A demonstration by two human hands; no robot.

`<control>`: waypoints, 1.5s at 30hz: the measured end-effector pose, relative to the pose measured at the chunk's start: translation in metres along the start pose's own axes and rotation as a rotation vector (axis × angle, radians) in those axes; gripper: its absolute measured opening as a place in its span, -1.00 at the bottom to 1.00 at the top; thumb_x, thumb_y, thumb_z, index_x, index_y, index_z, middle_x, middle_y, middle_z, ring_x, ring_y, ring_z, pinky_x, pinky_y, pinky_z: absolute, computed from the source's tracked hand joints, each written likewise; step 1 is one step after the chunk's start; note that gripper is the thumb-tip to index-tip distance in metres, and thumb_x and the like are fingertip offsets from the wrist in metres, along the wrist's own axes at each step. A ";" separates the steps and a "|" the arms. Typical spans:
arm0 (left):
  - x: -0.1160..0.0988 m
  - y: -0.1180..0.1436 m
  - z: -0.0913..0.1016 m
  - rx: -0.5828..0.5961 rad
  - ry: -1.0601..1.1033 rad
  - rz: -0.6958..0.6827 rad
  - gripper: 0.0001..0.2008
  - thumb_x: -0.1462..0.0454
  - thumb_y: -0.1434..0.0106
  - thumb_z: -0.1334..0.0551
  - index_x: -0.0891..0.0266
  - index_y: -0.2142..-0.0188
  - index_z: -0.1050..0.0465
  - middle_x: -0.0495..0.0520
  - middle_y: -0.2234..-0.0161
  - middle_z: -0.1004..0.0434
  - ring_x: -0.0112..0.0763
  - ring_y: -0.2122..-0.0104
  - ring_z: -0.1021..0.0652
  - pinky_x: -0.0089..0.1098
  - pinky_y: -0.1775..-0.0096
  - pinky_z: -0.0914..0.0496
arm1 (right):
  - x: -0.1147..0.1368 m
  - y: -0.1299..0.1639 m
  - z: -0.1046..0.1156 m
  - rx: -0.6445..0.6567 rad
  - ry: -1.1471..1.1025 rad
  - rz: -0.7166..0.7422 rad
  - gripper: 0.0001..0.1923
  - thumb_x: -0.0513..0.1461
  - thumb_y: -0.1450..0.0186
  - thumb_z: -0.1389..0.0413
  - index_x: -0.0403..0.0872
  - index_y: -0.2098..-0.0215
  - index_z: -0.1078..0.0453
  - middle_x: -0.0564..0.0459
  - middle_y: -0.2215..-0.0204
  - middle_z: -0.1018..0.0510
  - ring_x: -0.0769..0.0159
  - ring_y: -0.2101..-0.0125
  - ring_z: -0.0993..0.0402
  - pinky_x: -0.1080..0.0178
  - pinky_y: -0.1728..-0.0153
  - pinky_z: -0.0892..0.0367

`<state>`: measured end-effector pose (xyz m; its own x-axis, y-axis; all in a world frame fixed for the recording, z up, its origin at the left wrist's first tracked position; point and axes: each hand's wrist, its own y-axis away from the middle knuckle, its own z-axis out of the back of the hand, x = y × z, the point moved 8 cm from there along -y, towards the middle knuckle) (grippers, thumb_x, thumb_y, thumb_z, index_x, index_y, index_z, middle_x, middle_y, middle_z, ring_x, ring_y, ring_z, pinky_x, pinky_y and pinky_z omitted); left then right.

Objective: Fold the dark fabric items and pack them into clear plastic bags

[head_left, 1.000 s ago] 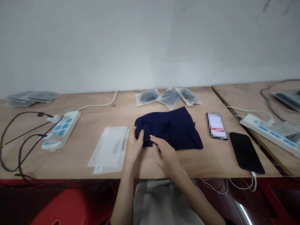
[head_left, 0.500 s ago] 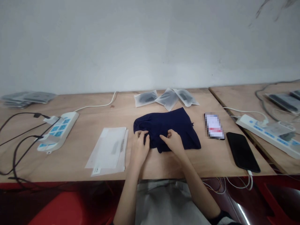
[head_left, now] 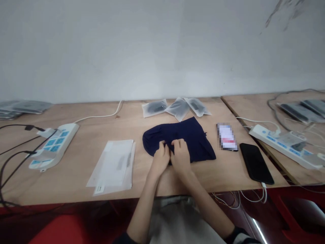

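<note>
A dark navy cloth (head_left: pixel 189 135) lies spread on the wooden table (head_left: pixel 76 162) in front of me. My left hand (head_left: pixel 160 157) and my right hand (head_left: pixel 179 156) sit side by side at the cloth's near edge, fingers curled and pinching the fabric. To the left of the hands lie flat clear plastic bags (head_left: pixel 114 166) with a white label.
Three packed clear bags (head_left: pixel 175 106) lie behind the cloth. Two phones (head_left: pixel 255 162) rest to the right, one plugged into a white cable. White power strips (head_left: pixel 53 145) with cords sit at left and on the right table (head_left: pixel 281 142). More stacked bags (head_left: pixel 22 107) are far left.
My hands have come together at the middle of the cloth's near edge, gathering fabric. The left part of the cloth now looks rounder and more tucked in.
</note>
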<state>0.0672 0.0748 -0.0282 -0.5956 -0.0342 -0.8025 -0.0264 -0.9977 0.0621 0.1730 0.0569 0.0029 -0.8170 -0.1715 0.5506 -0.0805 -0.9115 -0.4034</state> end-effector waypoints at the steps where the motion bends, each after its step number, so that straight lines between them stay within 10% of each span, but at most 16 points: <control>1: 0.004 0.002 0.008 -0.070 0.035 0.016 -0.67 0.20 -0.43 0.06 0.24 -0.08 -0.28 0.20 0.24 -0.60 -0.15 0.24 -0.62 -0.17 0.14 -0.43 | 0.010 0.005 -0.008 0.028 0.013 0.050 -0.74 -0.41 -0.27 0.07 -0.12 0.17 -0.39 -0.15 0.26 -0.45 0.09 0.23 -0.34 0.06 0.18 -0.37; 8: 0.013 0.008 0.045 -0.409 -0.121 -0.182 -0.74 0.13 -0.33 -0.16 0.23 0.09 -0.35 0.20 0.08 -0.41 -0.17 0.02 -0.46 -0.11 -0.05 -0.34 | 0.034 0.040 -0.011 0.205 -0.210 0.319 -0.53 -0.36 -0.30 0.05 -0.19 -0.17 -0.33 -0.24 -0.07 -0.48 0.05 0.01 -0.42 -0.01 0.00 -0.39; 14: 0.015 0.003 0.040 -0.419 -0.292 -0.191 -0.84 0.19 -0.32 -0.17 0.22 0.32 -0.44 0.14 0.21 -0.34 -0.18 0.14 -0.44 -0.11 0.01 -0.35 | -0.029 0.016 -0.001 0.016 -0.149 -0.153 -0.66 -0.12 -0.35 -0.02 -0.18 0.06 -0.43 -0.21 0.19 -0.58 0.04 0.17 -0.52 0.03 0.13 -0.43; 19: 0.011 0.033 0.074 -0.503 -0.418 -0.149 -0.74 0.16 -0.35 -0.12 0.21 0.15 -0.53 0.23 0.12 -0.37 -0.10 0.11 -0.42 -0.10 -0.01 -0.33 | -0.035 0.002 -0.026 0.147 0.006 -0.182 -0.63 -0.04 -0.26 -0.15 -0.17 0.16 -0.42 -0.20 0.30 -0.56 0.02 0.24 -0.51 0.07 0.20 -0.39; 24: 0.051 0.063 0.119 -0.573 -0.616 0.070 -0.54 0.08 -0.32 -0.13 0.41 -0.02 -0.45 0.41 0.07 -0.38 0.08 0.04 -0.41 0.01 -0.03 -0.32 | -0.031 0.001 -0.025 0.158 -0.056 -0.174 -0.80 -0.18 -0.20 -0.14 -0.10 0.24 -0.37 -0.06 0.34 -0.51 0.09 0.28 -0.48 0.14 0.27 -0.37; 31: 0.098 0.077 0.137 -0.492 -0.637 0.275 -0.60 0.10 -0.35 -0.04 0.33 0.03 -0.45 0.32 0.12 -0.54 0.03 0.09 -0.52 -0.12 0.07 -0.37 | -0.024 0.005 -0.016 0.120 -0.175 -0.120 -0.74 -0.24 -0.25 -0.02 -0.08 0.09 -0.36 -0.11 0.18 -0.52 0.09 0.19 -0.52 0.13 0.23 -0.39; 45: 0.096 0.075 0.144 -0.346 -0.724 0.420 -0.68 0.18 -0.36 -0.02 0.22 0.12 -0.51 0.25 0.29 -0.63 -0.02 0.32 -0.59 -0.23 0.32 -0.32 | -0.049 0.006 -0.025 0.210 -0.342 -0.282 -0.73 -0.20 -0.22 -0.09 -0.09 0.11 -0.36 -0.14 0.22 -0.61 0.01 0.18 -0.57 0.03 0.14 -0.40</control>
<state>-0.1078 0.0047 -0.0150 -0.8642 -0.4710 -0.1771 0.4802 -0.8771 -0.0101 0.1983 0.0697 -0.0449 -0.5427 0.0123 0.8398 -0.1261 -0.9898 -0.0669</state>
